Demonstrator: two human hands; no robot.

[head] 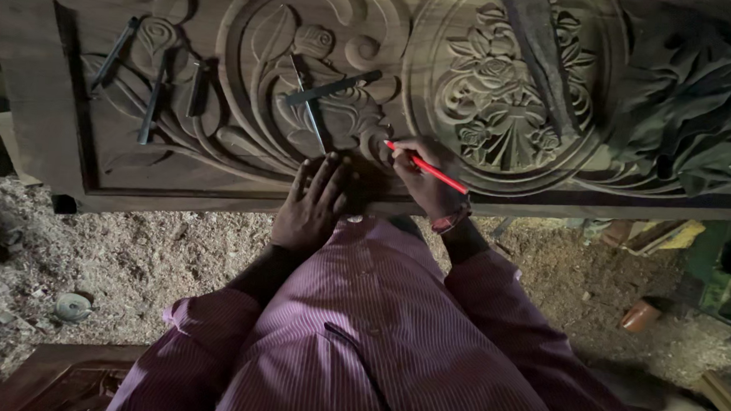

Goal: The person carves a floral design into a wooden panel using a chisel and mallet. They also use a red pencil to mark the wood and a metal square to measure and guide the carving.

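Note:
A large carved wooden panel (68, 148) with floral scrolls and a round rose medallion lies in front of me. My right hand (425, 179) grips a red pencil (430, 170), its tip touching the carving near the scroll's lower edge. My left hand (314, 203) rests flat on the panel's near edge, fingers spread, holding nothing. Two metal chisels (321, 91) lie crossed on the carving just above my left hand.
Several more chisels (150, 94) lie on the panel's left part. A long dark tool (540, 48) and a dark cloth (687, 106) rest on the right. Sawdust covers the floor (130, 251); a small clay-coloured pot (641, 314) sits at right, another carved board (56, 381) at lower left.

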